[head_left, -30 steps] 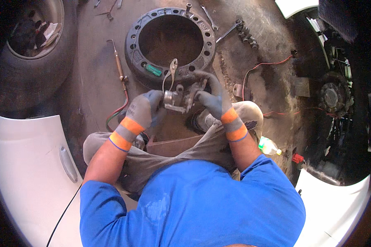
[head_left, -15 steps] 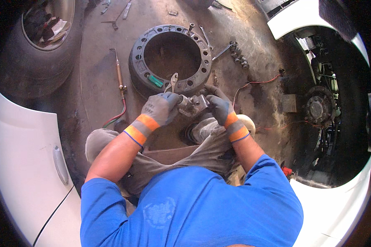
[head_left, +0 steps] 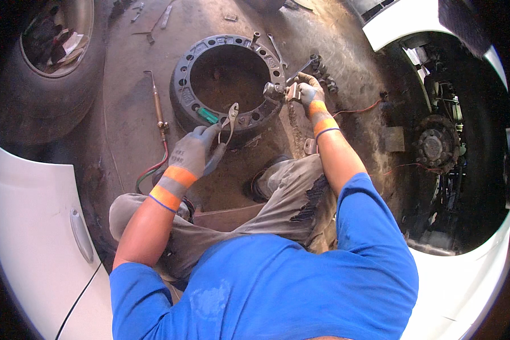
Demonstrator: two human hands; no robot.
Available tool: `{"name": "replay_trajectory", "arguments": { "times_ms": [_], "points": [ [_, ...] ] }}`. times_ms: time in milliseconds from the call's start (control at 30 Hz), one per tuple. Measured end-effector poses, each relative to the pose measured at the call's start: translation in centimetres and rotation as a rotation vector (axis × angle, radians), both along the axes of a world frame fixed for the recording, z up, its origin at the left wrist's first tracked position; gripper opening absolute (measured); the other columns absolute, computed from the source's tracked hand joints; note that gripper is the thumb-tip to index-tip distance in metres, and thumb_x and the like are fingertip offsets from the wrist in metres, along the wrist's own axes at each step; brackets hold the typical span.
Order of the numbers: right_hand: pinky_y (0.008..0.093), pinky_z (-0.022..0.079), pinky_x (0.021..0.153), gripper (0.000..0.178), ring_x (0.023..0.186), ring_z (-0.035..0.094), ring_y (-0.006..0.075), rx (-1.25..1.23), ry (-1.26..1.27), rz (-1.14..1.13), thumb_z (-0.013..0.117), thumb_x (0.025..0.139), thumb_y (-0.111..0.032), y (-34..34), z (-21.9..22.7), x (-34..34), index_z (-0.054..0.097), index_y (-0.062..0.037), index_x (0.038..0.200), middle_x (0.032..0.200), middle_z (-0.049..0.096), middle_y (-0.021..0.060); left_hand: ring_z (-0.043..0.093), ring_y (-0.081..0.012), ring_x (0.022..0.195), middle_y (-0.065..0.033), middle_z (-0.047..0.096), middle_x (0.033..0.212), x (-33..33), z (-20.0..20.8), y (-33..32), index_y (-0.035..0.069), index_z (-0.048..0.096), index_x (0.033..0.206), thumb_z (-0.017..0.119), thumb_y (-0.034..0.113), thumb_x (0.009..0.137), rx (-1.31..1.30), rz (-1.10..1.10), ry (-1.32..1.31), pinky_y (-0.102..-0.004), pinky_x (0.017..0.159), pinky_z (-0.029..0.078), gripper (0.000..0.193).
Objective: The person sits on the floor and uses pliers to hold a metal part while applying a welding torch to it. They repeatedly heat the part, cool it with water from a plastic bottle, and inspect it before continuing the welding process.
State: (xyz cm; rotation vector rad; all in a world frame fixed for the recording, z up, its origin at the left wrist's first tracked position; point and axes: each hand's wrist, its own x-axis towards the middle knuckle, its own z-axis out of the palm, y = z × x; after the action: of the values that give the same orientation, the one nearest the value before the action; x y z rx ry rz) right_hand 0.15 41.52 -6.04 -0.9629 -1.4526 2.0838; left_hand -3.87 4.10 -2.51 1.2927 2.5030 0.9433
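My right hand (head_left: 310, 93), in a grey glove with an orange cuff, is closed on a greasy metal part (head_left: 273, 90) with a rounded end, just above the right rim of the brake drum (head_left: 181, 85). Part of the piece is hidden by the fingers. My left hand (head_left: 191, 152), gloved alike, has its thumb and fingers apart at the handles of a pair of pliers (head_left: 230, 120) lying on the drum's near rim. I see no firm grip on them. Beside the pliers lies a green-handled tool (head_left: 207, 115).
A cutting torch (head_left: 157, 105) with red and green hoses lies left of the drum. Several dark bolts (head_left: 323, 73) and a wrench (head_left: 276, 48) are at its right. A large tyre (head_left: 51, 96) stands left; a wheel hub (head_left: 434, 144) shows under the white fender at right.
My right hand has carried the metal part forward and right, to the drum's right rim. My left hand has let go of the part, drawn slightly left and spread its fingers near the pliers.
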Motion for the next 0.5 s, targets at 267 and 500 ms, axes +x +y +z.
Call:
{"name": "replay_trajectory", "arguments": {
  "times_ms": [267, 500],
  "points": [
    [0.0417, 0.057, 0.052, 0.044, 0.063, 0.068, 0.0273, 0.056, -0.053, -0.048, 0.058, 0.072, 0.015, 1.0, -2.5, -2.0, 0.057, -0.0037, 0.111, 0.082, 0.067, 0.0156, 0.062, -0.0405, 0.093, -0.0204, 0.061, 0.107, -0.2, 0.4, -1.2, 0.008, 0.055, 0.124, 0.063, 0.027, 0.087, -0.021, 0.008, -0.056, -0.0472, 0.079, 0.051, 0.042],
    [0.0357, 0.056, 0.053, 0.031, 0.062, 0.067, 0.0217, 0.158, -0.096, -0.027, 0.059, 0.076, 0.007, 1.1, -3.8, -1.8, 0.062, -0.0056, 0.104, 0.079, 0.068, 0.0138, 0.063, -0.0403, 0.093, -0.0206, 0.062, 0.107, -0.4, 0.8, -1.5, 0.006, 0.056, 0.121, 0.063, 0.027, 0.087, 0.018, 0.025, -0.062, -0.0467, 0.08, 0.051, 0.041]
  ]
}}
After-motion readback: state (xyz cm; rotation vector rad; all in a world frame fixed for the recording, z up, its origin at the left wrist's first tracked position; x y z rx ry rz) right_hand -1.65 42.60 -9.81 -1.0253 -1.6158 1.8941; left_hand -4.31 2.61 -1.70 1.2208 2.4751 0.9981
